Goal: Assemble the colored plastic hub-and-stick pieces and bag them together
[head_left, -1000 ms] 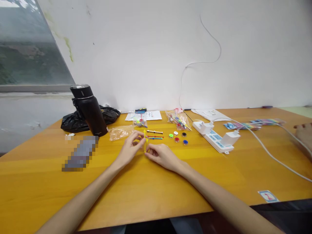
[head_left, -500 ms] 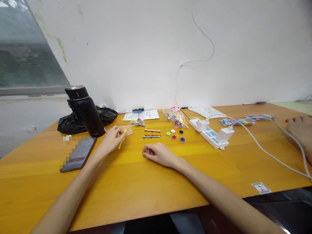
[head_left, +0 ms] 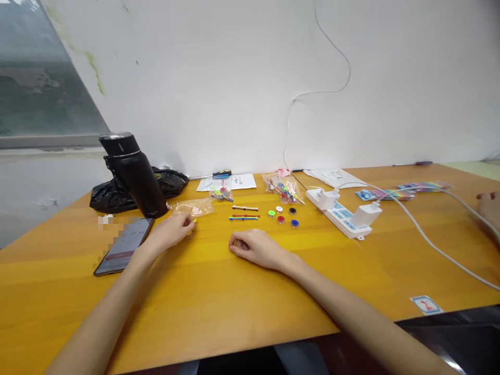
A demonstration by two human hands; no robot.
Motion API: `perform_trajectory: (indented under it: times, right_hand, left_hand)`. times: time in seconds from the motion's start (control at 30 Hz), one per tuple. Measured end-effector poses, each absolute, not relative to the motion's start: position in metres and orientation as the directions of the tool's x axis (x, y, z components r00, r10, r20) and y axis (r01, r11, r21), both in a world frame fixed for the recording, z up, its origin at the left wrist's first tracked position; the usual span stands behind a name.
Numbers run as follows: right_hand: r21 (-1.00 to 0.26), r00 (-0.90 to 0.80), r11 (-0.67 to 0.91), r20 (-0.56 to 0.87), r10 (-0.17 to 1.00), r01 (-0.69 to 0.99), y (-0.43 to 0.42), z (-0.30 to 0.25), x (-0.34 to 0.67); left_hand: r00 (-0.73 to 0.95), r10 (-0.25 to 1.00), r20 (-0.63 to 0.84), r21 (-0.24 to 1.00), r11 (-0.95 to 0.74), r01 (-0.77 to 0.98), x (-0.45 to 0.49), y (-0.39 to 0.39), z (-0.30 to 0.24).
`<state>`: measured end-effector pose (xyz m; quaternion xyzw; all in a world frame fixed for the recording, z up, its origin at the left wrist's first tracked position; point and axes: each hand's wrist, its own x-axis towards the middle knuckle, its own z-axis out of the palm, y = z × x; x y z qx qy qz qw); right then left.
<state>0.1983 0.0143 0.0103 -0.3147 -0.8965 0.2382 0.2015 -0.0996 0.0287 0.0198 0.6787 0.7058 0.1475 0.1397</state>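
Note:
My left hand (head_left: pixel 174 230) is closed over the wood table beside the phone, pinching a thin yellow plastic stick (head_left: pixel 194 221); only a tip of it shows past the fingers. Resting on the table, my right hand (head_left: pixel 255 248) is loosely curled, with nothing visible in it. Just beyond it lie a white-and-black stick (head_left: pixel 245 208), a red stick (head_left: pixel 247 215) and a blue stick (head_left: pixel 242 219), side by side. To their right sit several small round discs, among them a green disc (head_left: pixel 271 213), a red disc (head_left: pixel 280 220) and a blue disc (head_left: pixel 295 223).
A clear plastic bag (head_left: pixel 195 207) lies beyond my left hand. A black bottle (head_left: pixel 136 177) and a phone (head_left: pixel 124 247) stand left. A power strip (head_left: pixel 344 220) with cables lies right. Another person's hand (head_left: pixel 489 208) rests at the right edge.
My left hand has lowered slightly and turned, so the yellow stick, plainly visible before, is mostly hidden. My right hand has stayed put. The other person's hand shows less at the right edge.

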Motion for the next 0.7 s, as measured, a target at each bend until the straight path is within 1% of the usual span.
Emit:
perform_trajectory:
  times: [0.07, 0.13, 0.27, 0.33, 0.43, 0.47, 0.53, 0.6, 0.7]
  right_hand:
    - [-0.548, -0.728, 0.696, 0.212, 0.652, 0.464, 0.014, 0.010, 0.198]
    - [-0.540, -0.732, 0.703, 0.215, 0.647, 0.463, 0.014, 0.009, 0.198]
    - [-0.530, -0.735, 0.705, 0.208, 0.646, 0.470, 0.015, 0.008, 0.198]
    - [-0.527, -0.737, 0.707, 0.205, 0.644, 0.472, 0.015, 0.009, 0.198]
    - [-0.522, -0.740, 0.712, 0.205, 0.640, 0.471, 0.015, 0.010, 0.199]
    - [-0.522, -0.741, 0.711, 0.204, 0.640, 0.471, 0.015, 0.010, 0.199]
    - [-0.524, -0.738, 0.710, 0.206, 0.642, 0.471, 0.014, 0.009, 0.198]
    - [-0.524, -0.738, 0.712, 0.211, 0.640, 0.467, 0.012, 0.008, 0.197]
    - [-0.494, -0.739, 0.730, 0.230, 0.633, 0.472, 0.015, 0.006, 0.197]
  left_hand:
    - [-0.036, 0.999, -0.033, 0.351, 0.045, 0.935, -0.098, 0.027, 0.023]
    - [-0.044, 0.999, -0.030, 0.310, 0.051, 0.949, -0.097, 0.026, 0.026]
    - [-0.065, 0.998, 0.017, 0.279, 0.058, 0.958, -0.097, 0.024, 0.028]
    - [-0.092, 0.993, 0.074, 0.286, 0.067, 0.956, -0.095, 0.023, 0.029]
    - [-0.136, 0.962, 0.236, 0.338, 0.049, 0.940, -0.087, 0.022, 0.032]
    - [-0.130, 0.947, 0.293, 0.373, 0.012, 0.928, -0.081, 0.021, 0.032]
    - [-0.038, 0.932, 0.361, 0.459, -0.142, 0.877, -0.067, 0.019, 0.032]
    - [0.081, 0.928, 0.363, 0.526, -0.276, 0.805, -0.049, 0.016, 0.028]
    - [0.208, 0.935, 0.288, 0.568, -0.342, 0.748, -0.022, 0.007, 0.018]
